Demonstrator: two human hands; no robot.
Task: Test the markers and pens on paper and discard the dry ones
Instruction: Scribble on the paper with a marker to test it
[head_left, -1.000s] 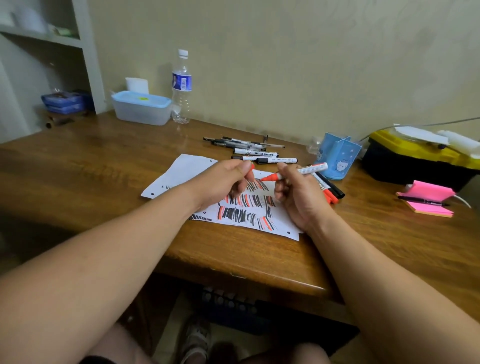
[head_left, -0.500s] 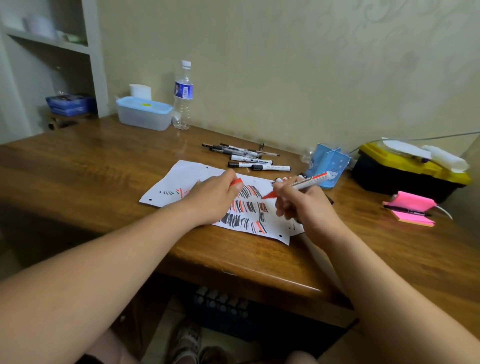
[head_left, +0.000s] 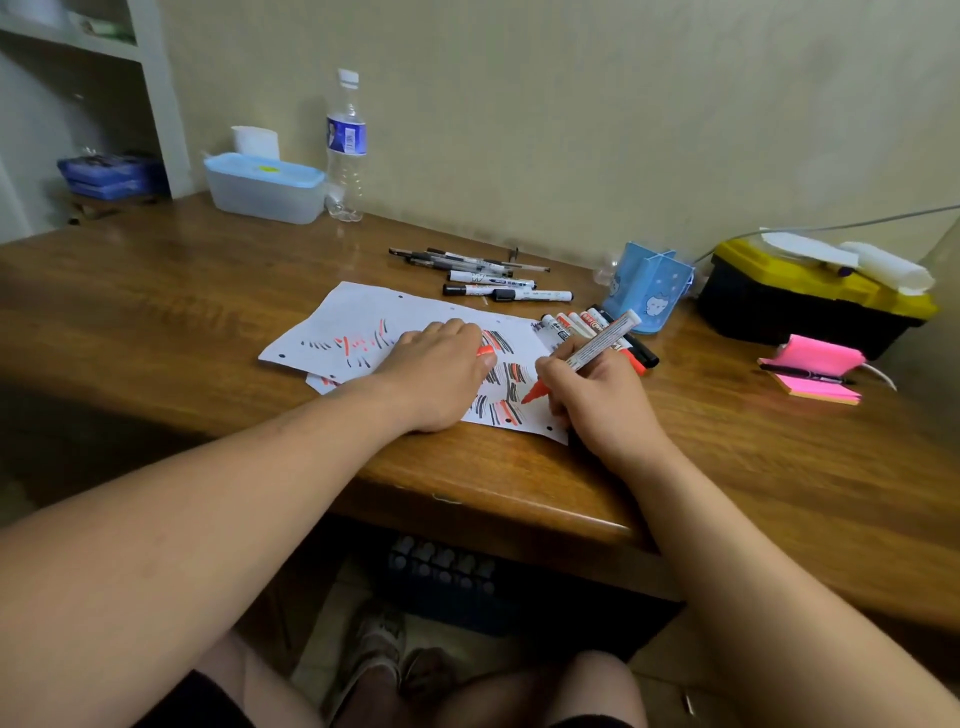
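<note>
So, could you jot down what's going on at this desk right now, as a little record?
Right hand: grips red marker, tip down at the paper
Left hand: rests on paper, holds red cap
Paper: covered in red and black test strokes
Waiting: markers right of paper, pens behind it
Stage: testing the red marker

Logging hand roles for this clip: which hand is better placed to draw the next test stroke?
Right. The right hand grips the uncapped red marker, tip down at the paper; the left hand rests on it, holding the red cap.
</note>
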